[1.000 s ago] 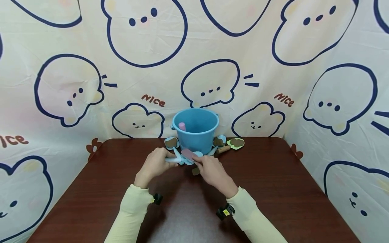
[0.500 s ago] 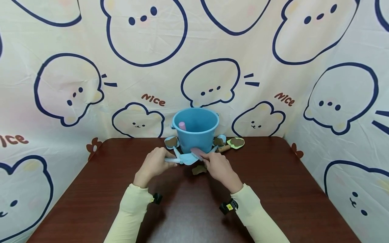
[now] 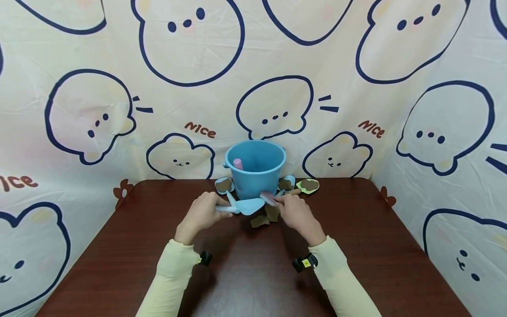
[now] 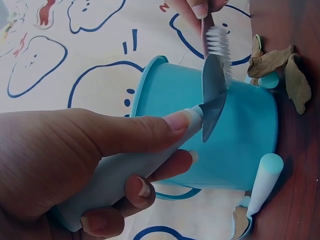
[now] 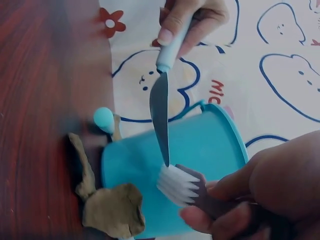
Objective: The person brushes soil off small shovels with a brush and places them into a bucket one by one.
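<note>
My left hand [image 3: 200,215] grips the handle of a light blue trowel [image 3: 250,206], thumb along the handle in the left wrist view, the blade pointing right in front of the bucket [image 3: 257,182]. In my right hand [image 3: 297,215] is a mauve brush [image 5: 200,187] with white bristles [image 4: 219,47]. Its bristles are at the trowel's tip; whether they touch cannot be told. Two flat brown pieces, one nearer [image 3: 260,221] and one beside the brush [image 3: 272,213], appear below the blade. The blade seems bare where it shows.
A pink handle [image 3: 237,164] sticks up inside the blue bucket. Beside the bucket lie a left blue shovel [image 3: 230,197], a right blue shovel [image 3: 291,179] and a green shovel [image 3: 315,188], each with a brown piece on it. A patterned cloth [image 3: 273,57] stands behind the table [image 3: 356,246].
My right hand and the brush have moved right along the trowel to its tip. More of the blade shows, and two brown pieces are visible below it. The left hand has stayed nearly still.
</note>
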`<state>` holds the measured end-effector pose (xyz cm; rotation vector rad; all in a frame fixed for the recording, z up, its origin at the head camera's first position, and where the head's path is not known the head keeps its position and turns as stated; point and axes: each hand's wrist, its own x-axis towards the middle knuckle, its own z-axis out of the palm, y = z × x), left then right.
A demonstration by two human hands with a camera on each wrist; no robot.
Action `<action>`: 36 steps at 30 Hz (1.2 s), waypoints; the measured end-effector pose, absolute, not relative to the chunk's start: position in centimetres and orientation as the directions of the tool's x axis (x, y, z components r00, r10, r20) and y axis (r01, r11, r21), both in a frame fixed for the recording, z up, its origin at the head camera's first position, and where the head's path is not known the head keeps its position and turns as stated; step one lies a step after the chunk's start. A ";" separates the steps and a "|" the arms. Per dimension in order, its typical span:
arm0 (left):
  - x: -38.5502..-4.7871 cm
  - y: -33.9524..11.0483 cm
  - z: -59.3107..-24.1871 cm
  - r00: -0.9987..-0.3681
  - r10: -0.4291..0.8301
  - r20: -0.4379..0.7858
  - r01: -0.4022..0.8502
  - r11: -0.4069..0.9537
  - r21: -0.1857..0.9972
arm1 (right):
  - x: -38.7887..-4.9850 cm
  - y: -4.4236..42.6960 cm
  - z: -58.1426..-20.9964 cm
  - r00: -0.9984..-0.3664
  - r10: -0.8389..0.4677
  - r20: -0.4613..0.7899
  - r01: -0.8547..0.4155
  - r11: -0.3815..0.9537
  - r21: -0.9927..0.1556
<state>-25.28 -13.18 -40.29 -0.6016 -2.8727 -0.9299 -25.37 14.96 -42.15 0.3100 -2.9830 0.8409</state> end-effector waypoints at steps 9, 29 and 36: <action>-25.2 -13.2 -40.1 -0.916 0.351 0.196 0.398 0.731 0.554 | -26.5 16.2 -42.6 -0.979 -0.190 -0.068 -0.104 0.765 -0.636; -25.1 -12.4 -40.3 -0.890 0.345 0.299 0.456 0.710 0.537 | -27.7 14.5 -46.0 -0.848 -0.524 -0.083 -0.154 0.392 -0.907; -25.2 -12.3 -40.4 -0.891 0.349 0.289 0.454 0.701 0.550 | -27.9 14.3 -46.3 -0.812 -0.574 -0.104 -0.073 0.277 -0.958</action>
